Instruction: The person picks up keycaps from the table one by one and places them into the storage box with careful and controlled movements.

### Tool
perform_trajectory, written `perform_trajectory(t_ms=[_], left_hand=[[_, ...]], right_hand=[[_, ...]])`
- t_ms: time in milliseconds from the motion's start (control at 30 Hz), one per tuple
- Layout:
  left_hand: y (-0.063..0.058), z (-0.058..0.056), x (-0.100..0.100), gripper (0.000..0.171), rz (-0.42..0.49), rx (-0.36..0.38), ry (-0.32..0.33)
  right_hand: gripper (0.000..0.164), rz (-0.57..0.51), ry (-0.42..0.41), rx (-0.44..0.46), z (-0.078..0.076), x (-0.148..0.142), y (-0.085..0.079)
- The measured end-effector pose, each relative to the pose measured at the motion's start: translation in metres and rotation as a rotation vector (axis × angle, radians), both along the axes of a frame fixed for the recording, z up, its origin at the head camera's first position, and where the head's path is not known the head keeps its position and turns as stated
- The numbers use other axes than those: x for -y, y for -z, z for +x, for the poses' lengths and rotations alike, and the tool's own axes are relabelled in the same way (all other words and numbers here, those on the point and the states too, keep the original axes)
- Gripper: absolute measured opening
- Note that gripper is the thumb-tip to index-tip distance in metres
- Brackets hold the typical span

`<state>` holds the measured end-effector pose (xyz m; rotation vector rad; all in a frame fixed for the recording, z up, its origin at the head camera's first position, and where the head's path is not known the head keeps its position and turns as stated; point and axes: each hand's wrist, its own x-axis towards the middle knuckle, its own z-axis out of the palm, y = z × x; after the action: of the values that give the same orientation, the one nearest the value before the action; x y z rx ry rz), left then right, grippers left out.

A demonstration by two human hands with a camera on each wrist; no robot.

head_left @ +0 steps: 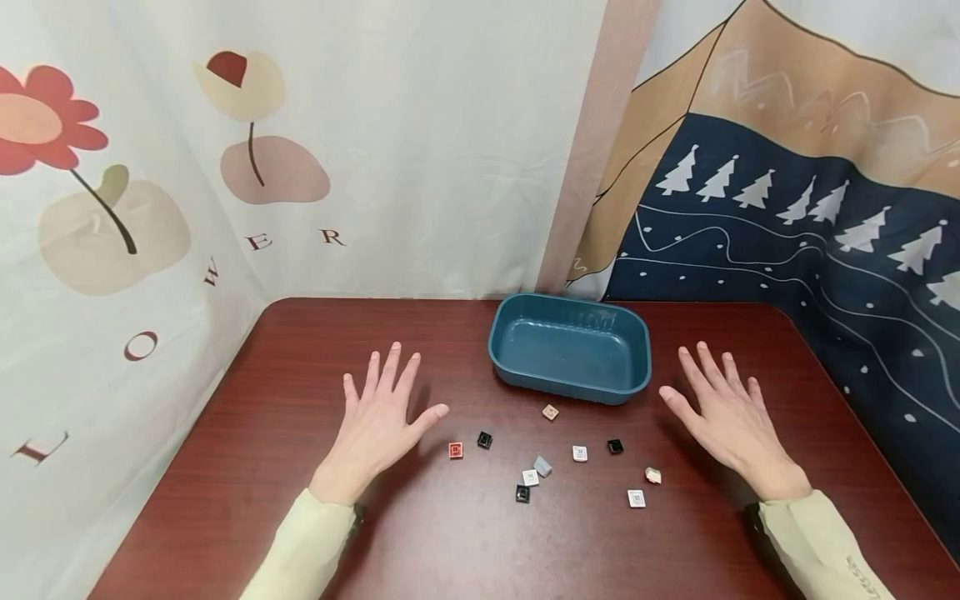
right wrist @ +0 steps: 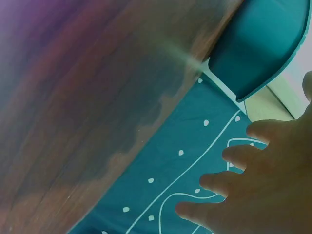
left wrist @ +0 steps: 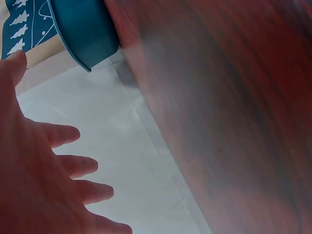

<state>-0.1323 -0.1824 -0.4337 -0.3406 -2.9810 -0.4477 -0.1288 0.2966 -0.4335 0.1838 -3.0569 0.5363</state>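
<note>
My left hand (head_left: 378, 425) hovers over the table's left side, palm down, fingers spread, holding nothing. On the right, my right hand (head_left: 731, 425) is held the same way, nothing in it. Between them lie several small square pieces that look like keycaps: a red one (head_left: 455, 450) nearest the left hand, a black one (head_left: 484, 440) beside it, a tan one (head_left: 551, 412), a grey one (head_left: 543, 467) tilted against or close to a white one (head_left: 530, 477), and a cream one (head_left: 652, 475) toward the right hand. Behind them stands a blue-green plastic basin (head_left: 562, 350) with nothing in it.
The dark red-brown wooden table (head_left: 247, 467) has its far edge against a white printed curtain (head_left: 420, 167). A navy curtain with white trees (head_left: 750, 242) hangs along the right edge. The basin (right wrist: 263, 44) also shows in the right wrist view.
</note>
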Motion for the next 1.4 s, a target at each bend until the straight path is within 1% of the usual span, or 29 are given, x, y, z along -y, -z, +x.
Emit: perform_trajectory(t_ms=[200,367,533,700,800,900,1033,1267,1400], left_hand=[[-0.003,0.001,-0.004,0.095,-0.001,-0.001,0.010],[-0.006,0.001,-0.009,0.094,-0.003,-0.023,0.034],[-0.009,0.002,-0.018,0.093,-0.014,-0.044,0.076],[-0.010,0.004,-0.031,0.089,-0.018,-0.069,0.141],[-0.011,0.005,-0.042,0.086,-0.032,-0.096,0.192],[-0.010,0.007,-0.053,0.083,-0.073,-0.122,0.250],[-0.010,0.008,-0.068,0.079,-0.119,-0.130,0.339],[-0.009,0.007,-0.093,0.069,-0.125,-0.142,0.500],[-0.009,0.004,-0.106,0.061,-0.160,-0.167,0.586]], right_hand=[[0.086,-0.018,0.002,0.015,-0.003,0.006,-0.003],[0.086,-0.027,-0.004,0.022,-0.006,0.013,-0.004],[0.085,-0.037,-0.020,0.008,-0.009,0.019,-0.004],[0.086,-0.046,-0.028,0.012,-0.012,0.025,-0.002],[0.087,-0.046,-0.028,0.022,-0.013,0.027,-0.001],[0.088,-0.043,-0.029,0.028,-0.014,0.030,-0.001],[0.089,-0.043,-0.028,0.042,-0.015,0.032,-0.001],[0.089,-0.050,-0.030,0.062,-0.015,0.033,-0.001],[0.087,-0.054,-0.036,0.062,-0.015,0.033,0.000]])
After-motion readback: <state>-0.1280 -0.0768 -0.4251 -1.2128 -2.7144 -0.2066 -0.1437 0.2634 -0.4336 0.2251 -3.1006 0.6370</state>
